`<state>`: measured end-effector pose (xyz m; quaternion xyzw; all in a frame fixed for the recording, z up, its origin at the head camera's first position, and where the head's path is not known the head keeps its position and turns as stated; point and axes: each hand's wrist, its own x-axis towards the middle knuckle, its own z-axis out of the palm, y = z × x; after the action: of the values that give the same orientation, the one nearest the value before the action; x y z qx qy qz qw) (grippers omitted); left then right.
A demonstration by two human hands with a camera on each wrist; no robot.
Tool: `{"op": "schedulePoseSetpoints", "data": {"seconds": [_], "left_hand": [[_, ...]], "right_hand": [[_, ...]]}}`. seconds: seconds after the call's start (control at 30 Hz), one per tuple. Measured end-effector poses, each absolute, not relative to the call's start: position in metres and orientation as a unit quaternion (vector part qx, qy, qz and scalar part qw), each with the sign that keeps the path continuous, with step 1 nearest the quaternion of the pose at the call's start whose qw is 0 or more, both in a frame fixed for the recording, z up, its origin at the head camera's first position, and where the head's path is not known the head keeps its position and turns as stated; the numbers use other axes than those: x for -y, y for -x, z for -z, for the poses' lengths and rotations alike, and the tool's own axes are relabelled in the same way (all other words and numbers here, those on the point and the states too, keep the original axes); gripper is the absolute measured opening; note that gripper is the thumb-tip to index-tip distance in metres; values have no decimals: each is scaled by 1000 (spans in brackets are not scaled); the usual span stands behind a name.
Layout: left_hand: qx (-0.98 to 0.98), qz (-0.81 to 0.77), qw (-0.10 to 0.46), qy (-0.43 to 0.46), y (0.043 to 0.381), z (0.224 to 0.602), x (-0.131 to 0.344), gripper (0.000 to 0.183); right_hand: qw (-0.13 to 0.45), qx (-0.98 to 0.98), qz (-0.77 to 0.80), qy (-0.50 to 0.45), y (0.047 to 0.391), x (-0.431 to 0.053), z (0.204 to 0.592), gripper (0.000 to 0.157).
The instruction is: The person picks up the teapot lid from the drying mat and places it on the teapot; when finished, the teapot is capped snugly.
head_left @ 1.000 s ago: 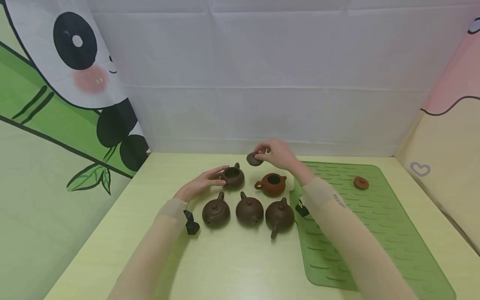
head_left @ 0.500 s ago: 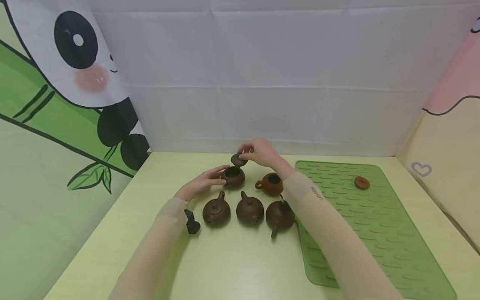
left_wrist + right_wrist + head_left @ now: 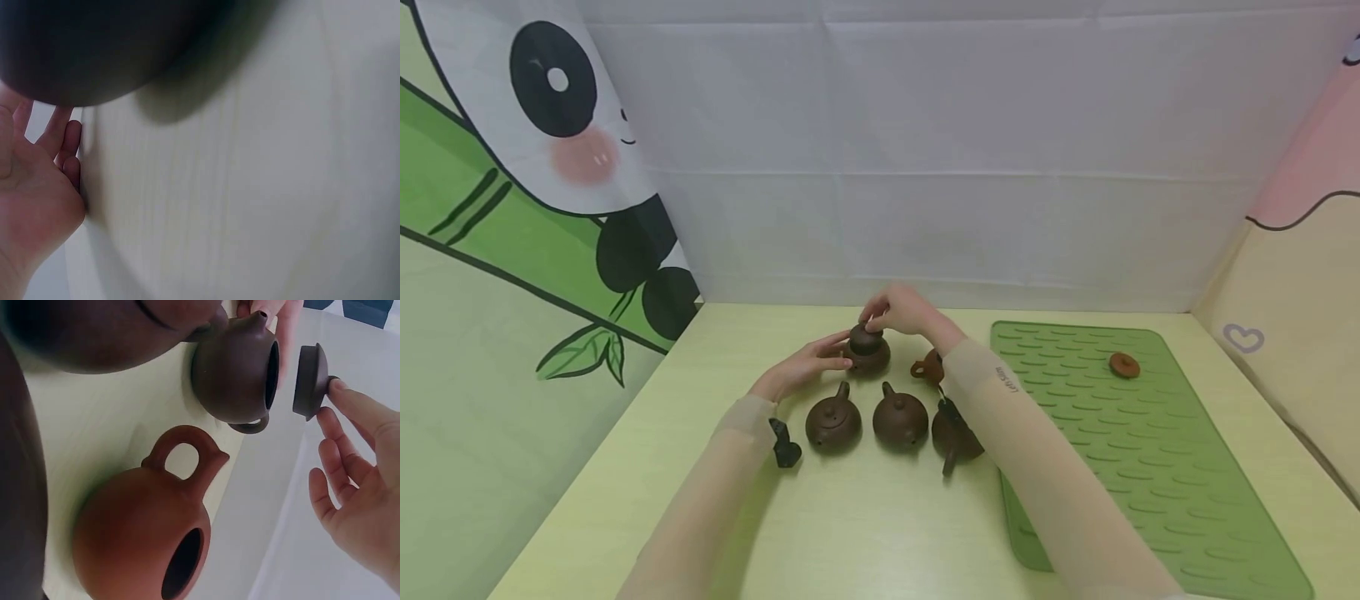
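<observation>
My right hand (image 3: 898, 310) pinches the knob of a dark brown teapot lid (image 3: 307, 381). In the right wrist view the lid hangs just apart from the round mouth of a dark brown teapot (image 3: 234, 372). That lidless teapot stands upright in the head view, and my left hand (image 3: 805, 364) holds its left side between thumb and fingers. The left wrist view shows part of the left palm and several fingers, with a blurred dark teapot above. Beside the right forearm is a reddish-brown teapot (image 3: 140, 525), also without its lid and partly hidden by the sleeve in the head view.
Three lidded dark teapots stand in a front row: left teapot (image 3: 833, 423), middle teapot (image 3: 900, 421) and right teapot (image 3: 953, 437), the last partly covered by the right sleeve. A reddish-brown lid (image 3: 1124, 365) lies on the green mat (image 3: 1090, 400) at the right.
My right hand has carried the dark lid leftward and brought it down over the dark teapot's mouth. The left hand has stayed at that teapot.
</observation>
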<state>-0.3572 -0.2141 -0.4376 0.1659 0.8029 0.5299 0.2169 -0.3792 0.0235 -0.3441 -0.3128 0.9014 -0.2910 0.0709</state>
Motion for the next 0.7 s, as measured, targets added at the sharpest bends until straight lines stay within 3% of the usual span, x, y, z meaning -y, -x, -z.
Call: {"op": "schedulePoseSetpoints", "data": {"seconds": [0.7], "left_hand": [[-801, -531, 214, -175, 355, 436, 212, 62]], "right_hand": [[92, -916, 264, 288, 380, -15, 354, 20]]}}
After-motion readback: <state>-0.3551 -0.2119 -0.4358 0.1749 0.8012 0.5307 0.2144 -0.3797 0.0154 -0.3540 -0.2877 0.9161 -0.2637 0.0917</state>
